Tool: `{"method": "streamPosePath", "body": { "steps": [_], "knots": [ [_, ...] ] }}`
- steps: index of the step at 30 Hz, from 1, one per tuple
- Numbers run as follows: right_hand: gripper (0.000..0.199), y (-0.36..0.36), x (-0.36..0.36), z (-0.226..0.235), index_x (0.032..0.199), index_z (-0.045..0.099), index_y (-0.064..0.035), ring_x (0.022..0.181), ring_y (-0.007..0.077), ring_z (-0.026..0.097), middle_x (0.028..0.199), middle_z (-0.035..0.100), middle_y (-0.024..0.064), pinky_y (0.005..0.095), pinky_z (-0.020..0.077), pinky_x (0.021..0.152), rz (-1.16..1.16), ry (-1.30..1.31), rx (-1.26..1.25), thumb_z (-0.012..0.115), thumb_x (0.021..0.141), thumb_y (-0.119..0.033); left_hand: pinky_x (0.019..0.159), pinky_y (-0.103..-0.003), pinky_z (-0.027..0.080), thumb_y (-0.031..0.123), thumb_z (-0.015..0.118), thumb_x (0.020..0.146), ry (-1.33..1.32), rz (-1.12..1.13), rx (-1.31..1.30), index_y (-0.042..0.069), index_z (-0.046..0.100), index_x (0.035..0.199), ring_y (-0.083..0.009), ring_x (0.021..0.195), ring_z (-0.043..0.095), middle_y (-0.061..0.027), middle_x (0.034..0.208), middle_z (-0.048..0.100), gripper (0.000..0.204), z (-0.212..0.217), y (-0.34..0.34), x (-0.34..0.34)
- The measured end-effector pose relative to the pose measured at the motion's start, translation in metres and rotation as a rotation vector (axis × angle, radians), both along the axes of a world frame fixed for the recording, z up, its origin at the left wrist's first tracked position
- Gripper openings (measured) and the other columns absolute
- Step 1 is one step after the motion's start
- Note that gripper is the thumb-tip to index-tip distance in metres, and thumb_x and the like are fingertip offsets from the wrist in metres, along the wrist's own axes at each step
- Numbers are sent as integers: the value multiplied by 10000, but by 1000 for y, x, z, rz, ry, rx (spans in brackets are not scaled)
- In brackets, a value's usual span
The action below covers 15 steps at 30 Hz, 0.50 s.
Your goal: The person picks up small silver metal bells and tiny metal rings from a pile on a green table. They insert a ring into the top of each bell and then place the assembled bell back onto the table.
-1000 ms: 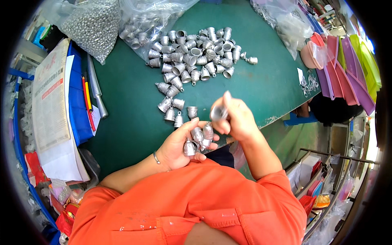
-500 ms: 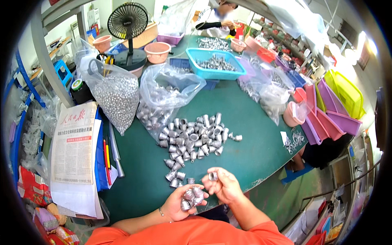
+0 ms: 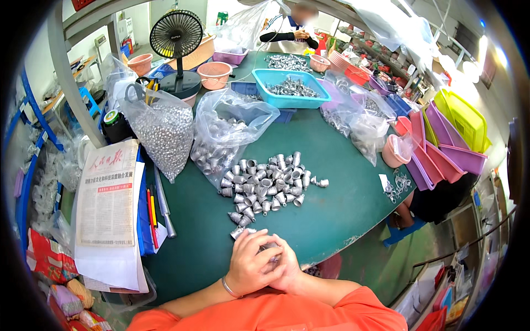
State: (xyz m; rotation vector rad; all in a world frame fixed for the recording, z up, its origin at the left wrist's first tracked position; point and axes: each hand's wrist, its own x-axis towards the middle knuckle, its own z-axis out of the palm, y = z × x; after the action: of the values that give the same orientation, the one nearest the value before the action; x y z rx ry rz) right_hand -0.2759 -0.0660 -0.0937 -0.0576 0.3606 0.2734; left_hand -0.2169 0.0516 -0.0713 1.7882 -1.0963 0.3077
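Note:
Cupped together at the table's near edge, my left hand (image 3: pixel 248 266) and my right hand (image 3: pixel 288 271) close around some silver bell-shaped metal pieces (image 3: pixel 269 246). Only a little grey metal shows between the fingers, so how many are inside is hidden. Just beyond my fingers lies a loose heap of the same pieces (image 3: pixel 265 185), ribbed and cup-like, some with a small loop at the end. One piece (image 3: pixel 237 233) rests right beside my left fingertips, partly covered by them.
Behind the heap stand a clear bag of similar pieces (image 3: pixel 212 151), a bag of small silver beads (image 3: pixel 163 132) and a turquoise tray (image 3: pixel 291 99) of metal parts. A newspaper (image 3: pixel 107 193) and a metal rod (image 3: pixel 164 204) lie left. Another person (image 3: pixel 292 33) sits across.
My right hand has come over to the left hand, and both have closed around the pieces that lay in my open left palm. Some loose pieces near the hands are now covered or gone from view.

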Motion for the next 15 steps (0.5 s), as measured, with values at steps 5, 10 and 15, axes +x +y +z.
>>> {"method": "streamPosePath", "body": {
  "steps": [5,10,15],
  "knots": [
    [416,-4,-4,-2,1127,531,-97,1019,260,528,1126,543,88,456,426,896,-137,12,38,402,910,-427,876,-407,438,87,721,617,112,-104,-239,51,593,978,-304,1021,546,-140,1046,559,384,-2,2,0],
    [443,-32,-29,5,1160,528,-149,1054,360,504,1259,487,115,478,460,780,-276,-143,122,458,864,-472,897,-377,403,12,633,654,335,-43,-324,11,541,1000,-283,1026,500,-163,1080,523,358,-13,1,-5],
    [443,-85,-84,0,1187,508,-166,1127,358,474,1313,438,116,467,494,763,-621,-211,-117,412,888,-479,862,-302,411,-85,487,727,606,-76,-465,5,509,1071,-173,971,496,-99,1103,481,356,-33,1,-1]
  ]
}}
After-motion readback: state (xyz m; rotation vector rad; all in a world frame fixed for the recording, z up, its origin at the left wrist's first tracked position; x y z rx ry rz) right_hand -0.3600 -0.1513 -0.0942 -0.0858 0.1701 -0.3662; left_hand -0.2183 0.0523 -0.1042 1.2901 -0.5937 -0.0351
